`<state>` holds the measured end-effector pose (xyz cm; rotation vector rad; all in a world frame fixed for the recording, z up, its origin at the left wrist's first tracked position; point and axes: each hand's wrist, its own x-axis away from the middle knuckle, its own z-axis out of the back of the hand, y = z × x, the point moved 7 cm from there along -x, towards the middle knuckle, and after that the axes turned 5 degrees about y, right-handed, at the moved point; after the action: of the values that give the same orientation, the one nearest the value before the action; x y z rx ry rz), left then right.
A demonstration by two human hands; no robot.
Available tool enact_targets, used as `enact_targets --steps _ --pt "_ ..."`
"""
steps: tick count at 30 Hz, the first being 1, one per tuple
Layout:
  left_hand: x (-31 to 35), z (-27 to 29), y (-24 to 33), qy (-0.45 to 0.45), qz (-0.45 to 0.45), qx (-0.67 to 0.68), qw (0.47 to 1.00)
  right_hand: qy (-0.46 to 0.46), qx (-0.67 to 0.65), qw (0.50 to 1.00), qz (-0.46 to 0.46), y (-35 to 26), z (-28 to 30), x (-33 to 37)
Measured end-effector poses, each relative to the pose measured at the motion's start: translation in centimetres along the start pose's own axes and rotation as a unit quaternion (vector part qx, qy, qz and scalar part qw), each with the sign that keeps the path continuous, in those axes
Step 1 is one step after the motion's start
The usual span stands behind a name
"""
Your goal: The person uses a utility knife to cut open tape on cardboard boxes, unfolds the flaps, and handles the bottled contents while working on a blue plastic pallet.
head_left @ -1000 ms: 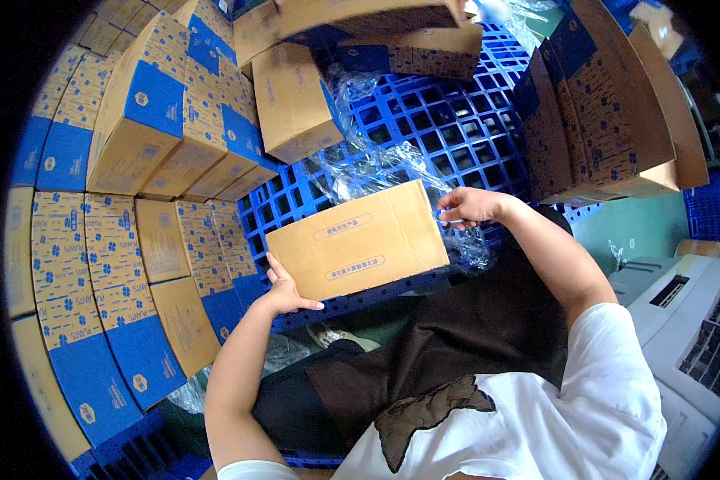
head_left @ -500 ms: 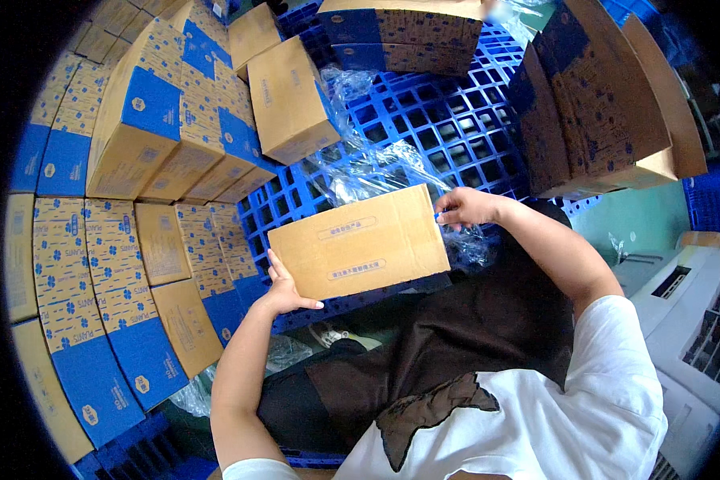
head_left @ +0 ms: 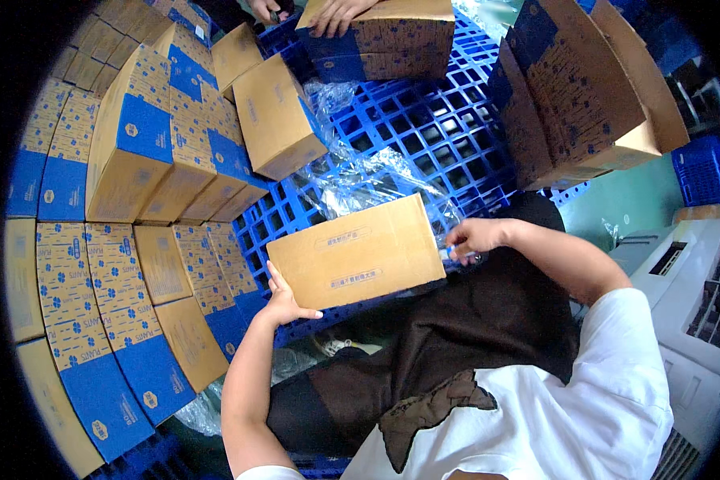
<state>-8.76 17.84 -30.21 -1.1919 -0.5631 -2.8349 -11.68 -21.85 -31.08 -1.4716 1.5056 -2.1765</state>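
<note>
A closed brown cardboard box (head_left: 356, 254) lies before me at a slight tilt, with two outlined lines of print on its upper face. My left hand (head_left: 284, 300) braces its left end, fingers up along that end and thumb stretched by the near corner. At the opposite end my right hand (head_left: 474, 238) is closed, fingertips pinching a small blue-and-white thing (head_left: 446, 254) against or just beside the box's edge. What that small thing is I cannot make out.
Blue-and-tan printed boxes (head_left: 116, 320) are stacked at left. Clear plastic film (head_left: 376, 180) lies over a blue pallet (head_left: 432, 128). A large open carton (head_left: 576, 96) stands at right. Another person's hand (head_left: 340, 14) rests on a far box (head_left: 384, 44).
My right hand has shifted slightly down and right, and the blue-and-white thing shows more. Another person's hands have appeared at the top. The surroundings shift slightly in view.
</note>
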Motion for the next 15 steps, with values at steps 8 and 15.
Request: enact_targets --steps 8,15 --pt "-0.1 0.4 1.1 0.052 -0.085 0.032 0.995 0.255 -0.298 0.919 0.036 -1.2 3.7 -0.6" --pt "0.3 -0.2 0.1 0.094 -0.121 0.121 0.981 0.248 -0.191 0.933 0.179 -7.5 5.0 -1.3"
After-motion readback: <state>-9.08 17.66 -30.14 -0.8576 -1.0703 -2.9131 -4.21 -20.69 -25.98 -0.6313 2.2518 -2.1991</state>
